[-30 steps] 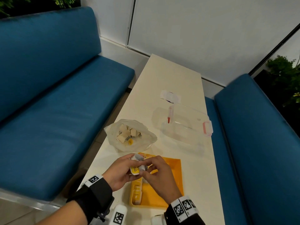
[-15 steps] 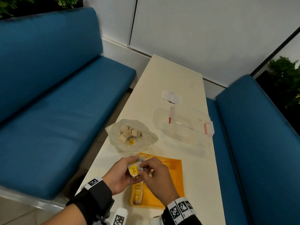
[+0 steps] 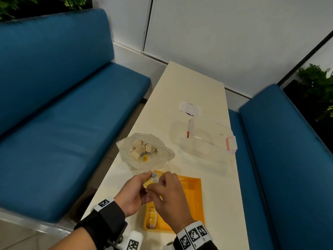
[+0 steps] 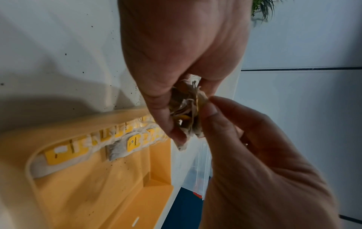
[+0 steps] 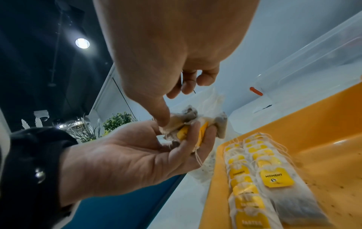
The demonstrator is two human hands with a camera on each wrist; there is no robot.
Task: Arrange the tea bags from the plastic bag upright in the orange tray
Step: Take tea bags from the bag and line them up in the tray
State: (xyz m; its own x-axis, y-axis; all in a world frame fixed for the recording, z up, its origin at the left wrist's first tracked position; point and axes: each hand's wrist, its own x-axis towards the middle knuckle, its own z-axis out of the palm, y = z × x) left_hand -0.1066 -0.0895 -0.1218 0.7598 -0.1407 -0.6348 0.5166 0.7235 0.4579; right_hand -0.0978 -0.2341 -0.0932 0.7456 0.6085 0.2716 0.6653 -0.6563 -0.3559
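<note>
Both hands are bare. The left hand [image 3: 132,193] has a black strap at the wrist, topped by a white band [image 3: 104,204] printed with a black square marker — a round metal stud [image 5: 39,174] shows on the strap in the right wrist view. The right hand [image 3: 170,199] wears a wider white band [image 3: 193,235] carrying several such markers.

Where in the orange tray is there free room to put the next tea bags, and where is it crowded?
The orange tray is crowded along its left wall, where a row of tea bags stands packed. Its floor right of that row is bare up to the right wall. Both hands, left hand and right hand, holding a bunch of tea bags, hover over the tray's far-left corner.
</note>
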